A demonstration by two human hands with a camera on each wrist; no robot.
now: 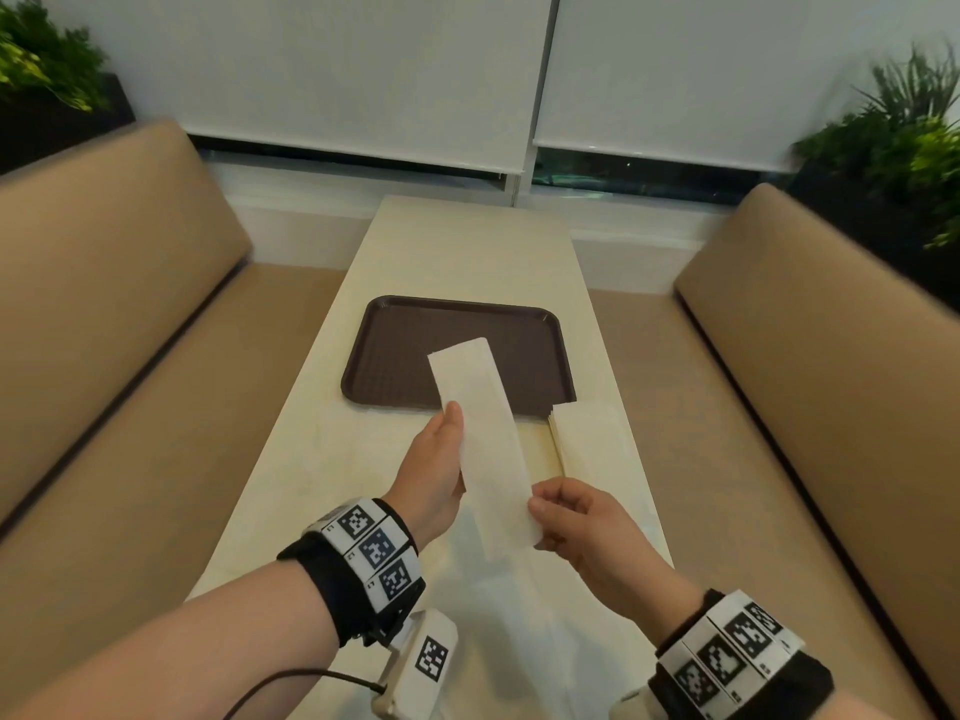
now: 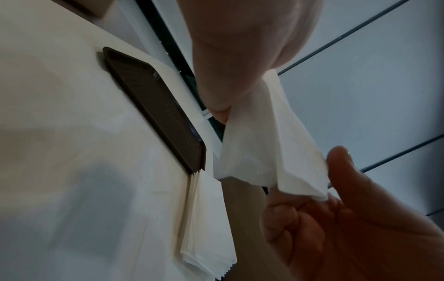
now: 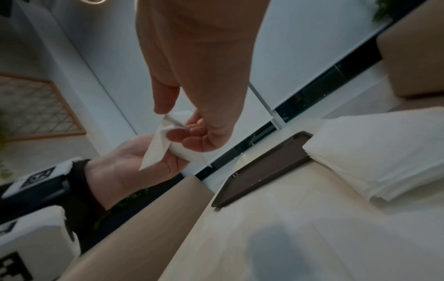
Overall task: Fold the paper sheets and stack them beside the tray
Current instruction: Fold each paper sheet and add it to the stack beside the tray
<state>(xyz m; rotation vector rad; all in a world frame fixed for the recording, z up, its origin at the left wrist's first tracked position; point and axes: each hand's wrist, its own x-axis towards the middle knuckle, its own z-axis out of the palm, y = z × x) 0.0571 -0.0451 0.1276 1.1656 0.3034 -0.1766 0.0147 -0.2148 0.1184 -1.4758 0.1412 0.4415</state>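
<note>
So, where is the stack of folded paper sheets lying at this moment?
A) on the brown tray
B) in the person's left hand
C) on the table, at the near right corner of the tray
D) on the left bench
C: the stack of folded paper sheets lies on the table, at the near right corner of the brown tray; the tray itself carries no paper.
</note>
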